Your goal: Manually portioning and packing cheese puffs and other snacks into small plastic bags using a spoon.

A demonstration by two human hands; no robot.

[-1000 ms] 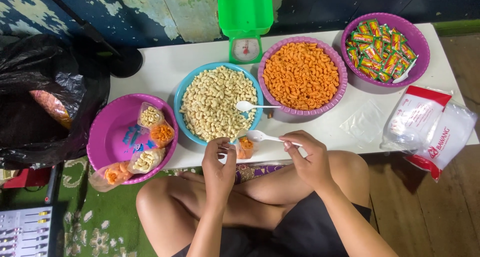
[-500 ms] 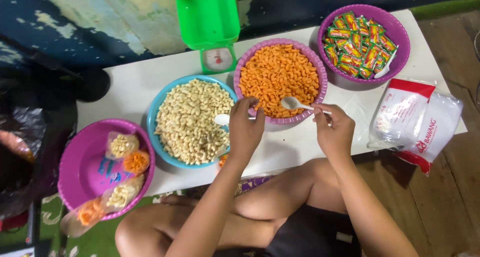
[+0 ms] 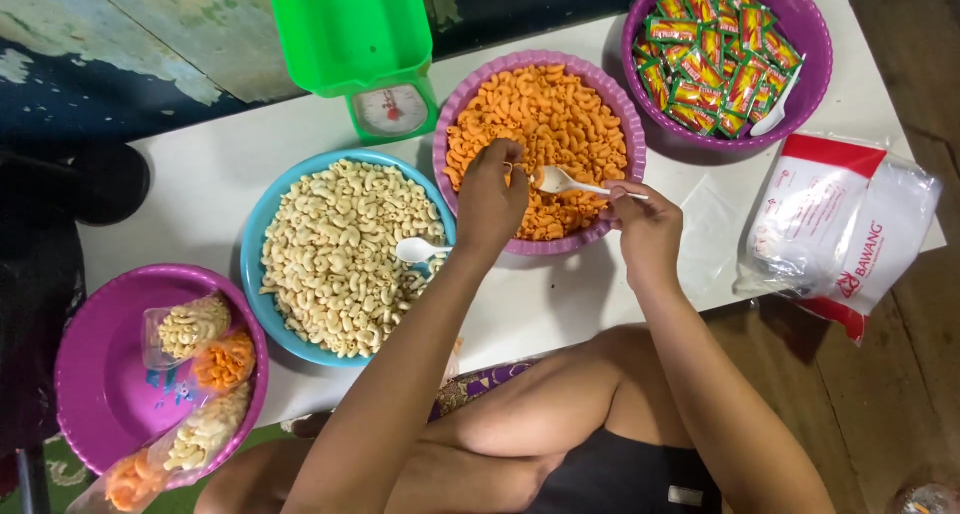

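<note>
- The worktop (image 3: 590, 304) is plain white.
- On it, the middle bowl (image 3: 455, 109) is purple and holds orange curled snacks (image 3: 560, 124).
- Left of that bowl, a blue bowl (image 3: 262, 224) holds pale cream curled snacks (image 3: 330, 254) and a white spoon (image 3: 422, 249).
- Over the orange snacks lies another white spoon (image 3: 560, 182).
- Right of the middle bowl, a purple bowl (image 3: 815, 69) holds sachets (image 3: 720, 59) in green, red and yellow.
- Behind it, the scale (image 3: 350, 34) is bright green with a white dial.
- Far left, a purple bowl (image 3: 95, 394) holds clear bags (image 3: 200, 349) of cream and orange snacks.
- Far right, packets (image 3: 835, 224) are white with red bands.
</note>
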